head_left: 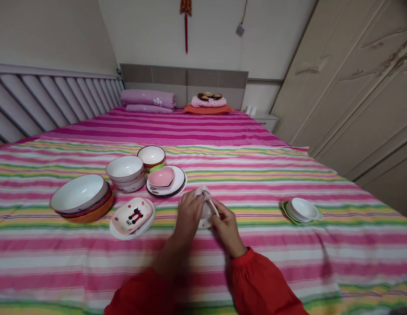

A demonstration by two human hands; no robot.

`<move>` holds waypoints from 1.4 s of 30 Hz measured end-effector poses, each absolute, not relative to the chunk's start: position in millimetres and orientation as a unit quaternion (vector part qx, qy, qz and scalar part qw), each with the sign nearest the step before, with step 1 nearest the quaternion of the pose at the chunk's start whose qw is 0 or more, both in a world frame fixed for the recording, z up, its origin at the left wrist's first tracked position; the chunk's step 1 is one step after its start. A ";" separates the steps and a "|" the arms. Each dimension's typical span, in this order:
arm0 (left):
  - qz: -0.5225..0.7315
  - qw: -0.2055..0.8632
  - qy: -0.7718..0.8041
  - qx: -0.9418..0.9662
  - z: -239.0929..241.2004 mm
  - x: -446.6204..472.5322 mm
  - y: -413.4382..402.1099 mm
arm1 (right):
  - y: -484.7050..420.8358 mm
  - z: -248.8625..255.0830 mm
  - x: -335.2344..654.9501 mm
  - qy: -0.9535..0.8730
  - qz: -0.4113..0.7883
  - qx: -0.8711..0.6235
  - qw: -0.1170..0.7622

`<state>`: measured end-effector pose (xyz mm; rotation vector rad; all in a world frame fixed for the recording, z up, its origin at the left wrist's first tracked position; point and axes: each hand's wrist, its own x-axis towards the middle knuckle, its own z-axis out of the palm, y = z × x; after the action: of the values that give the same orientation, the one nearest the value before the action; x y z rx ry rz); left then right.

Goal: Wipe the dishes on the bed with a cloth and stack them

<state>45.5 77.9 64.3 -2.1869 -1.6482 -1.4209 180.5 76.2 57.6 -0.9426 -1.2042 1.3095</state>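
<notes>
My left hand (189, 212) pinches a cloth (202, 191), right hand (227, 226) grips a dish (206, 216); best keep the dish steady, rub right round the rim.

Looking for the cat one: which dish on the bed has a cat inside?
The rectangular pink-rimmed dish on a white plate, left of the left hand; the others are round or heart-shaped.

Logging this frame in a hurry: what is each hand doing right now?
Left hand: closed on a white cloth, pressed against the small white dish.
Right hand: closed on the small white dish at its edge.
</notes>
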 end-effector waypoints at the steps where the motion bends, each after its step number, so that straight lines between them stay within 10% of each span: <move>1: -0.477 0.008 -0.542 -0.692 64.4 43.2 78.9 | 75.7 57.4 180.0 -0.502 0.552 -0.394 0.536; 11: -0.551 -0.473 -0.560 -0.398 64.9 52.6 77.0 | 78.2 58.0 183.2 -0.480 0.551 -0.365 0.577; 22: -0.457 -0.048 -0.553 -0.695 68.1 37.5 70.2 | 82.3 71.5 200.3 -0.692 0.244 -0.418 0.536; 28: -0.514 -0.116 -0.585 -0.616 70.1 42.6 73.0 | 77.3 71.3 197.2 -0.694 0.197 -0.432 0.542; 36: -0.560 -0.474 -0.565 -0.377 73.7 55.8 71.9 | 77.9 62.4 191.3 -0.573 0.285 -0.494 0.589; 42: -0.534 -0.253 -0.596 -0.543 67.0 46.6 71.0 | 83.3 62.8 194.5 -0.620 0.257 -0.493 0.554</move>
<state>46.6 71.0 67.0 -2.0510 -2.2512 -2.0187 194.5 83.3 62.8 -1.1646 -1.4638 0.6071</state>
